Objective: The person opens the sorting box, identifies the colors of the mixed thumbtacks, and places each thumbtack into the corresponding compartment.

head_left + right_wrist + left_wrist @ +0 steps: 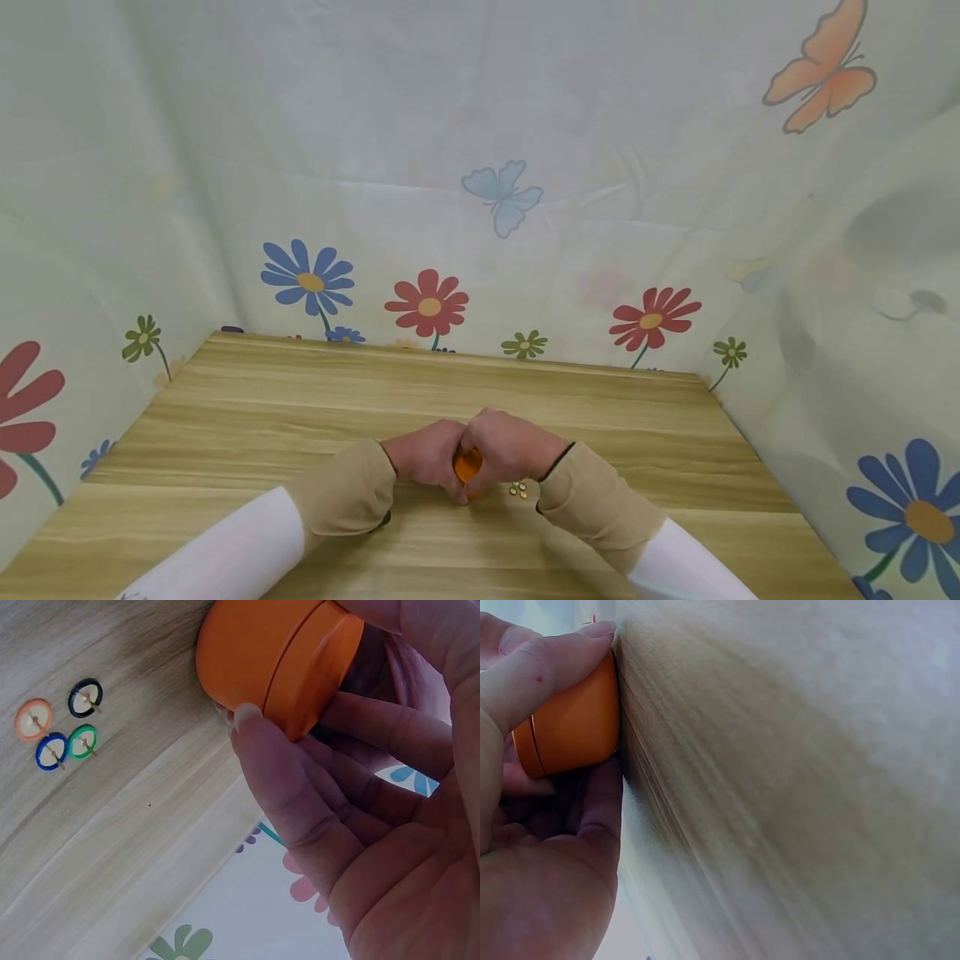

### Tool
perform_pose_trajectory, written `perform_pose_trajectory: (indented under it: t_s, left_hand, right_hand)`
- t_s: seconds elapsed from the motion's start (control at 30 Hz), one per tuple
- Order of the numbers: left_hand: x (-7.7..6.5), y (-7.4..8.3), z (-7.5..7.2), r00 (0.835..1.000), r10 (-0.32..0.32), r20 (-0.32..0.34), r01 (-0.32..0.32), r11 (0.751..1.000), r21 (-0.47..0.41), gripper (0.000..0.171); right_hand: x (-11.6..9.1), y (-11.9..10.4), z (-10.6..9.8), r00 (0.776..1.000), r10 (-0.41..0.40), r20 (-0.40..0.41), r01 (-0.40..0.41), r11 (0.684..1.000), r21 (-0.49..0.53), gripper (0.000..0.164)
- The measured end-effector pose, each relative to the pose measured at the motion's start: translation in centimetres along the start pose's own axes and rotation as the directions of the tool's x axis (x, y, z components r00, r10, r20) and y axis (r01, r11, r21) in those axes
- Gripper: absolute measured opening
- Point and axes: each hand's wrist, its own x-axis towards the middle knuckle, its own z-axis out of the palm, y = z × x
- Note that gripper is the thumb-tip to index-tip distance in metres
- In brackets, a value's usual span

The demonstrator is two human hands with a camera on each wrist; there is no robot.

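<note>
A round orange container [468, 467] with a seam near its top is between both hands, close to the tabletop. My left hand [430, 454] grips it, the thumb on one side and the fingers on the other, as the left wrist view shows around the orange body [577, 731]. My right hand [513, 446] has its fingers curled about the container too, near the lid-like band [319, 667] above the seam. The inside of the container is hidden. Right of the hands lie several small spinning-top-like discs [82, 741] with coloured rims and thin stems.
The wood-grain table [315, 383] runs back to a pale cloth backdrop [375, 167] printed with flowers and butterflies. That cloth also rises along the left and right sides. Beige cuffs and white sleeves [232, 542] cover both forearms above the table.
</note>
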Motion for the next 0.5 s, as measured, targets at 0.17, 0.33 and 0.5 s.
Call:
perform_pose_trajectory:
  t_s: [0.17, 0.33, 0.5]
  left_hand:
    - [-0.06, 0.08, 0.0, 1.0, 0.012, -0.008, -0.012, 1.0, 0.004, 0.051]
    - [-0.07, 0.01, 0.14, 1.0, 0.011, -0.012, -0.011, 1.0, 0.001, 0.05]
    - [0.02, -0.21, 0.23, 1.0, 0.003, -0.013, -0.003, 1.0, 0.014, 0.052]
  right_hand:
    - [0.04, 0.13, 0.06, 1.0, -0.005, -0.001, 0.005, 1.0, 0.005, 0.024]
    - [0.02, 0.29, 0.15, 1.0, -0.021, -0.004, 0.021, 1.0, 0.008, 0.023]
    - [0.05, 0.44, 0.11, 0.999, -0.032, -0.002, 0.032, 0.999, 0.013, 0.022]
